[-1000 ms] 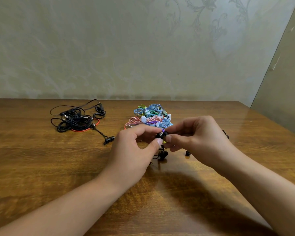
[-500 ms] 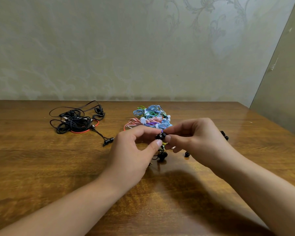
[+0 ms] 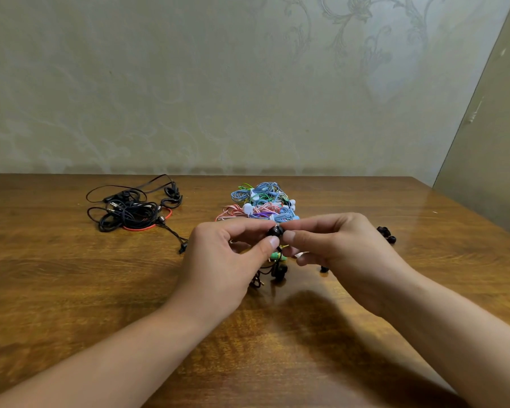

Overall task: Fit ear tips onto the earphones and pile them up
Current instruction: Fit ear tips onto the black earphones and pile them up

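Wooden table (image 3: 71,290); black earbud (image 3: 276,231) between both pinching grips, left hand (image 3: 218,266), right hand (image 3: 345,254).

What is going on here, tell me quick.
A person is fitting a black ear tip onto an earphone, pinching it between the left hand and right hand above the wooden table. A pile of black earphones lies to the left, a colourful pile behind, and spare tips to the right.

The left hand (image 3: 218,260) and right hand (image 3: 336,248) have pressed closer around the black earbud (image 3: 275,231).
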